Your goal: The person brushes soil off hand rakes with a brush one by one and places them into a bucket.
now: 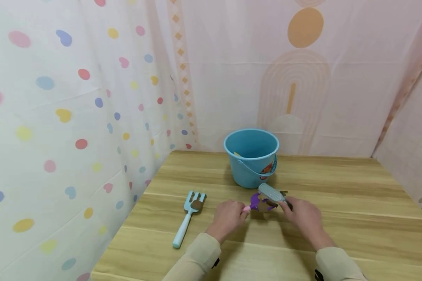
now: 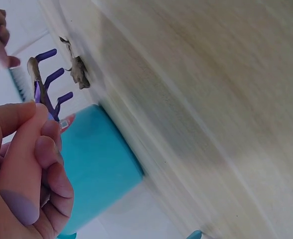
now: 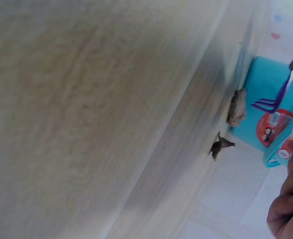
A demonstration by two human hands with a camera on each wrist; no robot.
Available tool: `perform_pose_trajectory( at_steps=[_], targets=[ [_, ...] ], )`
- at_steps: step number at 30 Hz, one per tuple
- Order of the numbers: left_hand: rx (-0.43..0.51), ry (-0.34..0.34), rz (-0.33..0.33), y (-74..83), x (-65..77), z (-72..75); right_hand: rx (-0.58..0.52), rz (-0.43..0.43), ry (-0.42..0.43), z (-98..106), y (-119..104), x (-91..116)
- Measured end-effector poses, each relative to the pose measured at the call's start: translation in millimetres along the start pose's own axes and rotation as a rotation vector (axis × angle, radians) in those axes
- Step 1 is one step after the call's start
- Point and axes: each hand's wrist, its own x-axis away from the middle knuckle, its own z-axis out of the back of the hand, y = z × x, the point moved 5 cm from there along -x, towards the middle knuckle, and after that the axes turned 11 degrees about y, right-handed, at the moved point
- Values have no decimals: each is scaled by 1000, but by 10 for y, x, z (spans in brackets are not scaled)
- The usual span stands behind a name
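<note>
My left hand (image 1: pixel 228 218) grips the pink handle of a small purple toy rake (image 1: pixel 254 201), its tines held above the table. Brown matter (image 2: pixel 34 69) clings to the rake head in the left wrist view. In my right hand (image 1: pixel 306 219) is a grey brush (image 1: pixel 271 192) with short bristles, held by its dark handle right over the rake; whether they touch I cannot tell. Crumpled dry leaves (image 3: pixel 220 146) lie on the table near the rake. The right wrist view cuts off most of the right hand.
Behind the hands stands a blue bucket (image 1: pixel 246 173) with its handle hanging down and something yellow inside. To the left lies a light blue toy fork (image 1: pixel 183 226) with a brown lump (image 1: pixel 197 205) on its tines. Patterned curtains (image 1: pixel 214 97) hang round the wooden table (image 1: pixel 355 195).
</note>
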Motion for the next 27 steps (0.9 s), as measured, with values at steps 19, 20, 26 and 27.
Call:
perform_pose_trajectory(
  at_steps=[19, 20, 26, 27],
  targets=[
    [-74, 81, -47, 64, 1, 71, 47, 84, 63, -39, -32, 66],
    [-75, 83, -51, 67, 2, 70, 49, 82, 65, -42, -28, 67],
    [-69, 74, -58, 78, 7, 71, 61, 61, 80, -56, -27, 67],
    [-65, 71, -55, 78, 9, 71, 61, 56, 83, -58, -29, 65]
  ],
)
